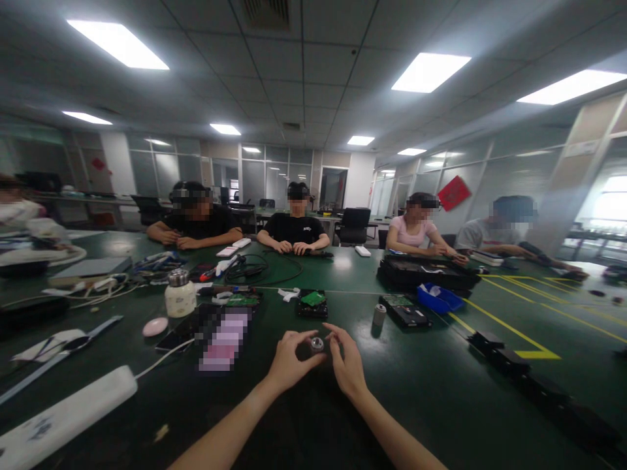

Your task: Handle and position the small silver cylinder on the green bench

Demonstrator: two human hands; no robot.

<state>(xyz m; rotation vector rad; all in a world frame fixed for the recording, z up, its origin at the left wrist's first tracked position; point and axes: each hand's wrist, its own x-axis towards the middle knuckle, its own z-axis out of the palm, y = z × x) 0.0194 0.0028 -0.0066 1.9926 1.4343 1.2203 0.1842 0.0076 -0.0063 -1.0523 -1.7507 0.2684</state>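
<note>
A small silvery cylinder (317, 344) with a dark opening in its top is between my two hands, above the green table (392, 398). My left hand (290, 359) curves round it, forefinger at the far side and thumb at the near side, and appears to grip it. To the right of the cylinder, my right hand (347, 361) is open, its fingers stretched forward and its thumb apart, with nothing in it. A similar grey cylinder (379, 314) stands upright farther off to the right.
Drives with green circuit boards (313, 300) lie ahead, another drive (406, 310) beside a blue tray (439, 298). To the left are a phone (225, 343), a cream bottle (180, 294) and a white power strip (68, 418). Black blocks (509, 358) line the right. Several people sit opposite.
</note>
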